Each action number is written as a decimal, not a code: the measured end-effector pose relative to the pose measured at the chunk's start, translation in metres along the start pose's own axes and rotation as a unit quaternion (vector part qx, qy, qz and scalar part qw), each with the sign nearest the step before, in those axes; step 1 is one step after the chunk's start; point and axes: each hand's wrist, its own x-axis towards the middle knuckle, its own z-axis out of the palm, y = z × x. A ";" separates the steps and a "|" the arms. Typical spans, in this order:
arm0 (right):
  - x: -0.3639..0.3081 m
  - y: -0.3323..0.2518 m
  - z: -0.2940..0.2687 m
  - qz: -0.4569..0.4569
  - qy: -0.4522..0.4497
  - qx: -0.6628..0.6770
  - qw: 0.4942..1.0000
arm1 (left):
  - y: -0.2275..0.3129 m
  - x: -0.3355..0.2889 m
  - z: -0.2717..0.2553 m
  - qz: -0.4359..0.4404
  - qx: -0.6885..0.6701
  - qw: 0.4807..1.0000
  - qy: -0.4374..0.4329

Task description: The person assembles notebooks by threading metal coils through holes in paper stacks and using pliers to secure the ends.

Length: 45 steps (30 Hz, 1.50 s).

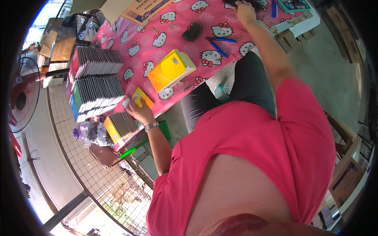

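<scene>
At the table's left edge, my left hand (140,113) has its fingers closed on a small yellow notebook (142,98). Just below that hand stands a row of yellow spiral notebooks (121,125). My right hand (245,12) reaches to the far side of the table, its fingers bent at a dark, bristly pile (258,4); what they pinch there is too small to make out. Between the hands lies a stack of yellow notebooks (172,70). Blue-handled pliers (221,44) rest open to the right of a dark green clump (192,32).
Tall stacks of spiral notebooks (96,92) line the table's left side. A cardboard box (138,11) sits at the far edge, and a green tray (294,5) at the far right. A pink cartoon-cat cloth (134,65) covers the table. Far left is a fan (23,96).
</scene>
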 end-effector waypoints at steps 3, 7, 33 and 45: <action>0.018 0.044 0.028 -0.107 -0.050 -0.081 0.990 | 0.111 0.026 -0.018 0.259 -0.129 0.953 -0.086; 0.017 0.013 -0.016 -0.127 -0.082 -0.022 0.988 | 0.161 0.015 -0.023 0.397 -0.082 0.889 -0.213; -0.074 -0.170 -0.153 -0.298 -0.177 0.515 0.784 | 0.176 0.066 -0.004 0.347 -0.083 0.926 -0.126; -0.069 -0.164 -0.167 -0.323 -0.188 0.492 0.786 | 0.196 0.057 -0.003 0.375 -0.107 0.910 -0.145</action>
